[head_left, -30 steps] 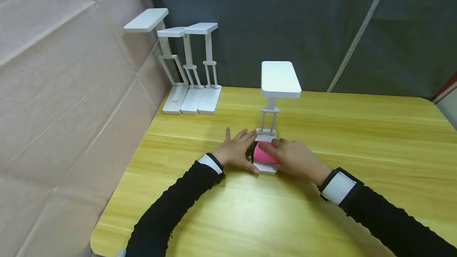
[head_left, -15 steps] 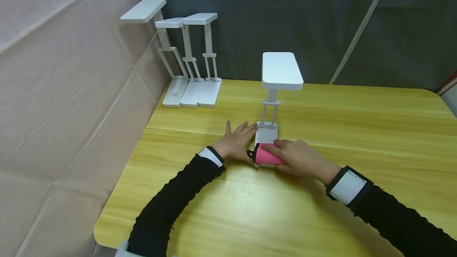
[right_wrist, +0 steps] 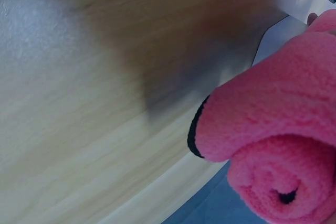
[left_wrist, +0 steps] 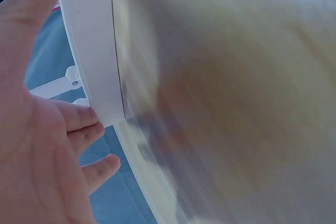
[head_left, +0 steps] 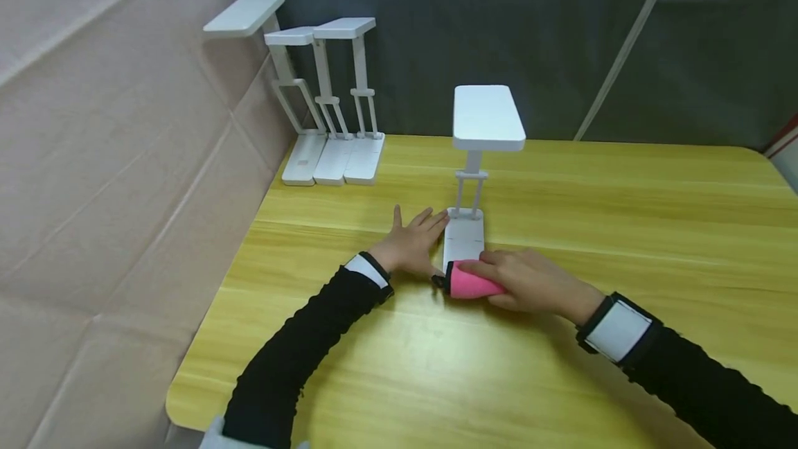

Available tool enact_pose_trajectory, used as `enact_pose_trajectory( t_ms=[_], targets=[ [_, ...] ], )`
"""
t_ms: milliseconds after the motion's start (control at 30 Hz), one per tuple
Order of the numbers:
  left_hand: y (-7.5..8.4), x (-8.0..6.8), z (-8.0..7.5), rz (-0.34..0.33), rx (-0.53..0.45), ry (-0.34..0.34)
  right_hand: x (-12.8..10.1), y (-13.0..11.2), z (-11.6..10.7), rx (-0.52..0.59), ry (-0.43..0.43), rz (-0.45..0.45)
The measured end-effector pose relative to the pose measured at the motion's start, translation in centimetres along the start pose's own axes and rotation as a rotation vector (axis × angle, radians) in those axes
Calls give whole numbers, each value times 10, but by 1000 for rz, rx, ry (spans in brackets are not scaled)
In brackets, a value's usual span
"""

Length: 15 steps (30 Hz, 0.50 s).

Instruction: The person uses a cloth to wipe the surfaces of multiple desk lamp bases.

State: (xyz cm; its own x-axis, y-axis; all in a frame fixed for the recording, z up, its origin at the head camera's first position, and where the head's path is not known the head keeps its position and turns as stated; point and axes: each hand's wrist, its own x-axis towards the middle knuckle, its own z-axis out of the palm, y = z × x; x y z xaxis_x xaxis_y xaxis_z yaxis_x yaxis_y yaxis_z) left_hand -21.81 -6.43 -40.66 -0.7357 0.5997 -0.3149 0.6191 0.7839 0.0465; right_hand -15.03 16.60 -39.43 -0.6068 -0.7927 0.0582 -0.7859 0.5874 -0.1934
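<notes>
A white desk lamp stands upright in the middle of the table, its flat head raised over a rectangular base. My left hand lies along the base's left side with fingers spread and fairly straight. In the left wrist view, those fingertips touch the edge of the base. My right hand grips a bunched pink cloth at the base's front end. The right wrist view shows this cloth as fluffy, rolled and black-edged; the right fingers are mostly hidden there.
Three similar white lamps stand side by side at the table's back left, against the pale draped wall. A dark curtain closes off the back of the wooden table.
The pink cloth has slid along the lamp base toward its front end with my right hand, uncovering more of the base. My left hand keeps its place beside it. The head view has tilted slightly.
</notes>
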Motion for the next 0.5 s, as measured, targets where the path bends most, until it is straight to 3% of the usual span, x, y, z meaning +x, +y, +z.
enact_pose_trajectory(
  t_ms=[133, 233, 333, 500],
  targets=[
    [1, 0, 3, -6, -18, 8, -3, 6, -1, 49, 4, -7],
    [2, -1, 7, 7, -33, 25, -9, 21, -5, 113, 35, 51],
    [2, -2, 9, 24, -60, 48, -15, 43, -15, 91, 91, 211],
    [1, -3, 4, 49, -69, 59, -9, 68, -23, -69, 114, 465]
  ],
)
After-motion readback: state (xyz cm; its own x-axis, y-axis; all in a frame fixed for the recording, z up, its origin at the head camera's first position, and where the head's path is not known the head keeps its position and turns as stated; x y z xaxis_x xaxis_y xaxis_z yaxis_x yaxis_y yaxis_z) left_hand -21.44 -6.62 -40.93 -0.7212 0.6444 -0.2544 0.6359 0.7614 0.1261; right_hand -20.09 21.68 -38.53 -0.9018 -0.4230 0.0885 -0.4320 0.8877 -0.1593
